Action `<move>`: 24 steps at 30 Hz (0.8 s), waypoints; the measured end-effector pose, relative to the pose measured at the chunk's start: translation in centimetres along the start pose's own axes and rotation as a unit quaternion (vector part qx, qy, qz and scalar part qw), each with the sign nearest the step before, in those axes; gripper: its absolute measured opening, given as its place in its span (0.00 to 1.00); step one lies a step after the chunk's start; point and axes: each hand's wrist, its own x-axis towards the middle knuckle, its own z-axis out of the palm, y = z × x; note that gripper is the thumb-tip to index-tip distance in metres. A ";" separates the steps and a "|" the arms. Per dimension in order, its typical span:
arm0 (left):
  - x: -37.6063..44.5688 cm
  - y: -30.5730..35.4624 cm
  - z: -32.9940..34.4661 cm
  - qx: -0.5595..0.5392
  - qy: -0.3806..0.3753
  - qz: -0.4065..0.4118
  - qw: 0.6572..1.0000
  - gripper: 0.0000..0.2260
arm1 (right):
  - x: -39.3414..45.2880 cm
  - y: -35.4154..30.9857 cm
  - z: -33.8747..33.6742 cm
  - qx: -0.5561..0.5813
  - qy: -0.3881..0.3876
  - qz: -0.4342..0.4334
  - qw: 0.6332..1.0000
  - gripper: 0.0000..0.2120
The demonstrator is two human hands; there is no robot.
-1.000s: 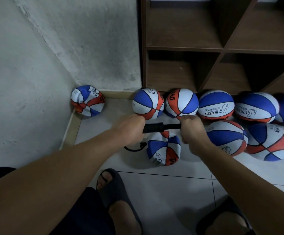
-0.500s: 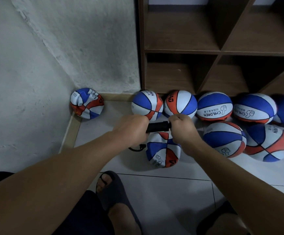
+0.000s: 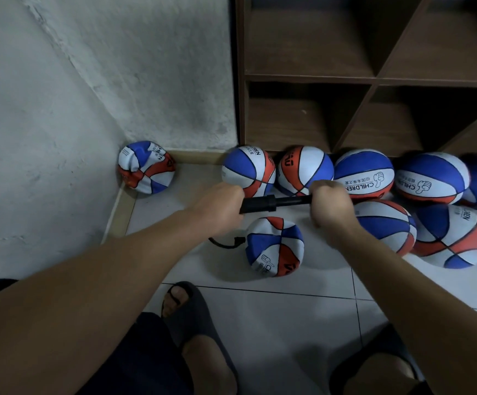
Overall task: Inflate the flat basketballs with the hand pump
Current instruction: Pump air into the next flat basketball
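On the tiled floor (image 3: 260, 323) near the corner, a half-flat basketball (image 3: 274, 246) lies just below the black hand pump (image 3: 271, 203), and a short hose (image 3: 226, 243) runs from under the left hand into its left side. The left hand (image 3: 217, 208) is curled round the pump body to keep it steady, while the right hand (image 3: 330, 202) is closed round the handle end, so that the thin rod shows between the hands. Half a second ago the hands were closer and almost no rod showed; the rod is now drawn out again, probably for the next stroke. A row of rounder balls (image 3: 364, 173) waits along the shelf (image 3: 374, 81), and one crumpled ball (image 3: 145, 167) sits far left in the corner.
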 end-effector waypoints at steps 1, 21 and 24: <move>0.0 0.2 0.3 -0.005 0.002 -0.001 1.000 0.06 | -0.4 -0.1 0.8 -0.014 -0.002 -0.020 1.000 0.09; 0.3 -0.3 0.4 0.014 -0.003 0.015 1.000 0.09 | -0.9 0.3 1.1 0.035 -0.026 0.022 0.999 0.07; 0.2 -1.8 0.0 -0.007 -0.028 -0.013 0.999 0.14 | 0.5 0.8 -1.8 0.051 0.020 0.051 0.997 0.04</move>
